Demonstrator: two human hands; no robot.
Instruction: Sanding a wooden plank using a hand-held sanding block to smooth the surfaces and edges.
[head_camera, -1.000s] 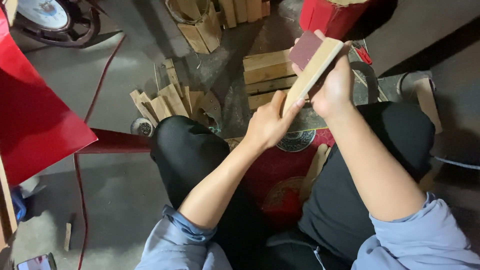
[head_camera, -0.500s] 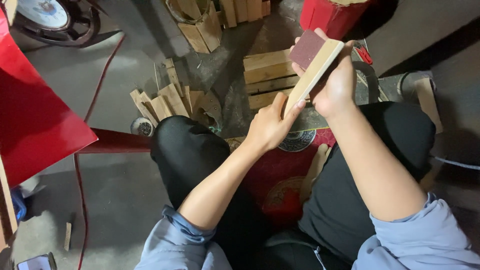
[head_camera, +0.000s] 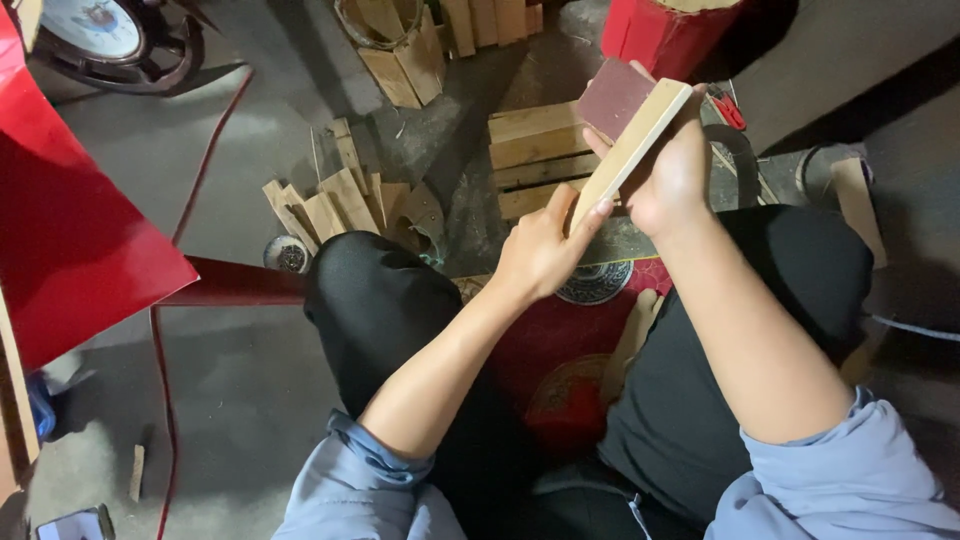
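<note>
Two hands are working one wooden slat (head_camera: 628, 152) above the lap: left hand (head_camera: 540, 255) is pinching its lower end to steady it, right hand (head_camera: 672, 172) is clamping the upper part with a reddish sanding sheet (head_camera: 612, 98) against it. More slats (head_camera: 338, 200) are lying on a dusty concrete floor (head_camera: 230, 400); a red panel (head_camera: 70, 240) is leaning nearby.
</note>
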